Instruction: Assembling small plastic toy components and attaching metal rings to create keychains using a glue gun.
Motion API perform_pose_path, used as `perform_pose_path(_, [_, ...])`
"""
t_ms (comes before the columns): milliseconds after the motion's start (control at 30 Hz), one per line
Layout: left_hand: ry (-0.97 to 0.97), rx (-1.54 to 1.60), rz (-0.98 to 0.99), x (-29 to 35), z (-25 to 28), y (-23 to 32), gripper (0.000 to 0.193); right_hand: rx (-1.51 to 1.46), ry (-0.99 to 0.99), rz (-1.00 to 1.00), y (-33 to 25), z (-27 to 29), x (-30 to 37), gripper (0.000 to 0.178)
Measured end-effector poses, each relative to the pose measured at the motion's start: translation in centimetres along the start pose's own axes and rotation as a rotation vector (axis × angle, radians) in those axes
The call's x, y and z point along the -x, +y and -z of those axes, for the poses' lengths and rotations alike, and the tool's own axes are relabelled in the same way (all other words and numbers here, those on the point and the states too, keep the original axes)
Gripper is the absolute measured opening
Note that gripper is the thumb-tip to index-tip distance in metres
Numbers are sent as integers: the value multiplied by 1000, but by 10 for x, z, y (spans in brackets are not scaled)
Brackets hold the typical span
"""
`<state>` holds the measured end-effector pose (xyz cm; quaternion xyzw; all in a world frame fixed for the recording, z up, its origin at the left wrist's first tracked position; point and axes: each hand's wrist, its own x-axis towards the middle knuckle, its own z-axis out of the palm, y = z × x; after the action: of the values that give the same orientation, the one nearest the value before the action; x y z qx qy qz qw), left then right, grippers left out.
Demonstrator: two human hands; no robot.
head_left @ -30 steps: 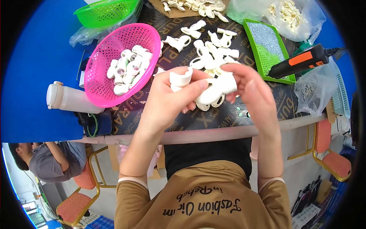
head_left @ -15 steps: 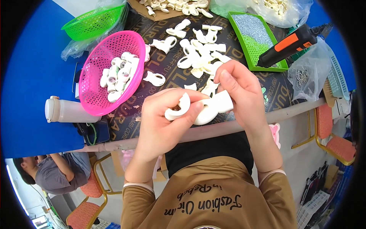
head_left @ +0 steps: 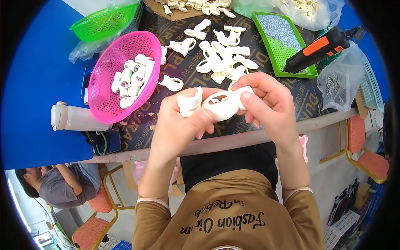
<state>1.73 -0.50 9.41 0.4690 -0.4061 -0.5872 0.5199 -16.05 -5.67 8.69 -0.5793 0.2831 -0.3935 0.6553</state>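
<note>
A white plastic piece with an oval opening is held between both hands above the table's near edge. My right hand pinches its short collar end between thumb and fingers. My left hand grips its other side, thumb along the lower rim. A curved white cuff-shaped part also sits in my left hand; whether it joins the oval piece I cannot tell. Beyond my hands lies a loose pile of similar white pieces. One separate piece rests left of the pile.
A pink basket with several finished-looking white pieces stands left, near a bottle and a green basket. At right, a black-and-orange tool lies across a green tray of small beads. Another person sits at far left.
The white piece has turned in my hands, so its oval opening now faces up. My right hand's fingers have closed in on the collar end.
</note>
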Motion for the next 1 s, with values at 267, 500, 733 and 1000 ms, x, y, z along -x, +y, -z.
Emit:
perform_pose_path(267, [-54, -209, 126, 0, 1, 6, 19, 187, 22, 16, 7, 2, 5, 14])
perform_pose_path(500, [-156, 42, 153, 1, 10, 2, 28, 168, 45, -58, -4, 1, 1, 13])
perform_pose_path(733, [35, -256, -65, -8, -2, -13, 22, 516, 152, 261, 9, -7, -1, 15])
perform_pose_path(1000, [-39, -166, 110, -1, 0, -2, 19, 328, 56, 23, 6, 3, 1, 14])
